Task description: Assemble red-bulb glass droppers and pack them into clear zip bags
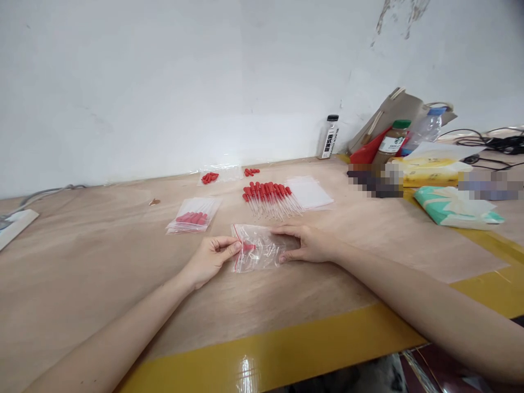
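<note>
A clear zip bag (266, 257) with a red seal line lies flat on the table between my hands. Inside it shows a dropper (249, 247) with a red rubber bulb; its tube is hard to make out through the plastic. My left hand (210, 256) pinches the bag's sealed end near the bulb. At the other end my right hand (313, 244) rests with fingers and thumb apart, touching the bag's edge. Just beyond lies a row of red-bulbed droppers (270, 197). To the left is a stack of filled bags (193, 218).
Flat bags (311, 192) lie behind the droppers. Loose red bulbs (251, 172) and a bag of bulbs (210, 178) sit near the wall. Bottles (328, 139), tissue packs (454, 210) and black cables (503, 144) crowd the right. Yellow tape (262, 349) covers the front edge.
</note>
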Motion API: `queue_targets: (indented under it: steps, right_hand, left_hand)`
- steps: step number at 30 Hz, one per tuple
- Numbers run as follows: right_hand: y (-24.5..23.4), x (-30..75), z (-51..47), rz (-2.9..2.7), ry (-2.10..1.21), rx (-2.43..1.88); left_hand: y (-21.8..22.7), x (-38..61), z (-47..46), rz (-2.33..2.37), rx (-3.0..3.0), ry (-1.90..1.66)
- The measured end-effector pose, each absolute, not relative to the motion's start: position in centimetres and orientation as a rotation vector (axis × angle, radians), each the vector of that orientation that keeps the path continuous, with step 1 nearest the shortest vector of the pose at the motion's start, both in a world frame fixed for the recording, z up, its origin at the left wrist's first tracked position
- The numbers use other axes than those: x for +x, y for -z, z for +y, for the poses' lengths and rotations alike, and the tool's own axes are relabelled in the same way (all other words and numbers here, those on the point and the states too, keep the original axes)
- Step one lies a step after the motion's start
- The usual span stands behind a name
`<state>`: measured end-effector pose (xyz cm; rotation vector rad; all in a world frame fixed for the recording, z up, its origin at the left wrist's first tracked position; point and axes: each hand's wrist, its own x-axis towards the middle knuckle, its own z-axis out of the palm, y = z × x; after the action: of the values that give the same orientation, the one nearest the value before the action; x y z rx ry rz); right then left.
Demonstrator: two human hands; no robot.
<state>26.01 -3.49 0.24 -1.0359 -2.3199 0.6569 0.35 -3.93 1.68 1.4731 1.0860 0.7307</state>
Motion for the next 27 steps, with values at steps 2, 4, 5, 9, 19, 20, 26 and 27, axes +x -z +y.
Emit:
queue_targets:
  steps: [2,4,5,9,19,20,26,27]
  right_hand:
    - [-0.3,26.1,-3.6,-2.327,-0.624,-1.021]
    - [-0.4,26.3,-3.6,-2.334,-0.591,-0.998]
    - [-0.4,26.3,-3.6,-2.337,-0.581,-0.987]
    - [-0.3,26.4,-3.6,-2.344,-0.578,-0.961]
    - [-0.4,26.3,-3.7,-2.357,-0.579,-0.972]
    - [-0.4,26.3,-3.7,-2.362,-0.569,-0.979]
    - [-0.3,26.2,-3.6,-2.373,-0.569,-0.998]
    - [-0.3,26.2,-3.6,-2.374,-0.571,-1.002]
  left_hand:
    - [-1.8,0.1,-4.0,1.053,1.447,-0.716]
    - [-1.9,-0.2,-4.1,1.07,1.435,-0.71]
    - [-1.9,-0.3,-4.1,1.103,1.439,-0.717]
    - [-1.6,0.1,-4.2,1.283,1.49,-0.808]
    - [-2.4,-1.5,-3.1,1.462,2.056,-1.047]
    - [-2.8,-1.5,-2.6,1.462,2.124,-1.038]
    - [-4.8,1.7,3.7,1.577,2.13,-0.851]
    - [-4.9,2.5,5.1,1.626,2.09,-0.87]
